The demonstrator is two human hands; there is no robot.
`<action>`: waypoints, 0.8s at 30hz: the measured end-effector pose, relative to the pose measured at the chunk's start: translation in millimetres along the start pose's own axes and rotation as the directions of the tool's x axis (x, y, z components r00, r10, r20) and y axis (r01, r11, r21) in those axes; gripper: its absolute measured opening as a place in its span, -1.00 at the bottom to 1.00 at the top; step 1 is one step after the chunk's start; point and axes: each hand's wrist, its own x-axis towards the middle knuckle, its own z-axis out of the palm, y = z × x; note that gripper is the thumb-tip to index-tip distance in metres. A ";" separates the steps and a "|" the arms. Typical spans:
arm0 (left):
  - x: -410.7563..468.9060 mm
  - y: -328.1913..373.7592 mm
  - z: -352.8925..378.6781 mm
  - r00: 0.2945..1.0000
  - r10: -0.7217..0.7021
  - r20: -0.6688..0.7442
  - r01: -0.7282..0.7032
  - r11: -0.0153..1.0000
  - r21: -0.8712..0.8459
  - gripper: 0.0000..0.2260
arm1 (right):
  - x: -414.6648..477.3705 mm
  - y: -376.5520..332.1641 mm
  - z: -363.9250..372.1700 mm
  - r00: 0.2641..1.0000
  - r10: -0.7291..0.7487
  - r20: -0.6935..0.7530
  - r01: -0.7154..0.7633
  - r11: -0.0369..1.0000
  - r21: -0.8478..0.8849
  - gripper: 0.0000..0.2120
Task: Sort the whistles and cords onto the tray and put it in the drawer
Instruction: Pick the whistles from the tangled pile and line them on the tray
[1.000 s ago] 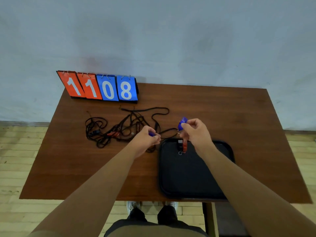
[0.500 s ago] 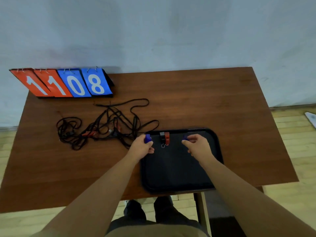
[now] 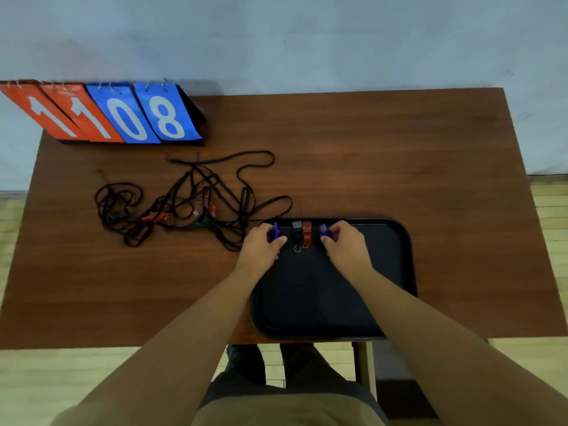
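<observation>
A black tray [image 3: 399,272] lies on the brown table [image 3: 399,167] in front of me. At its far edge a black whistle [image 3: 296,230] and a red whistle [image 3: 306,232] lie side by side, each with a small ring. My left hand [image 3: 261,247] pinches a blue whistle [image 3: 274,232] just left of them, at the tray's far left corner. My right hand [image 3: 345,244] pinches another blue whistle [image 3: 324,231] just right of them, low over the tray. A tangle of black cords [image 3: 190,204] with red clips lies on the table left of the tray.
A flip scoreboard [image 3: 116,115] reading 1108 stands at the table's far left, against the wall. The table's near edge runs just below the tray. My legs and a wooden floor show beneath.
Both hands came down from above the table to the tray's far edge, each still with its blue whistle. The view shifted, so the table sits further left.
</observation>
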 end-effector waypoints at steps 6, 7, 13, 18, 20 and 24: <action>-0.6 -2.8 5.6 1.000 -0.009 -0.011 0.010 1.000 0.028 -0.68 | 4.9 5.5 2.6 1.000 0.024 0.003 -0.024 0.999 -0.043 -0.73; -1.7 -3.4 5.7 1.000 -0.012 -0.019 0.012 1.000 0.016 -0.67 | 4.9 5.9 3.2 1.000 0.018 0.005 -0.018 0.999 -0.040 -0.72; -3.7 -4.0 7.4 0.995 -0.025 -0.096 0.021 0.999 -0.036 -0.72 | 4.2 11.2 7.1 1.000 -0.004 0.007 0.003 1.000 0.020 -0.83; -1.1 5.3 16.9 0.988 0.032 -0.149 -0.030 0.999 0.012 -0.80 | 4.8 9.8 10.4 1.000 -0.007 -0.003 0.008 0.999 0.038 -0.87; -1.1 5.9 20.1 0.985 0.046 -0.165 -0.038 0.998 0.051 -0.77 | 4.9 8.6 11.1 1.000 -0.004 -0.007 0.004 0.999 0.044 -0.87; -2.5 6.1 21.9 0.979 0.083 -0.185 -0.056 0.987 0.149 -0.70 | 5.2 6.1 12.8 1.000 -0.024 -0.015 0.025 0.999 0.035 -0.85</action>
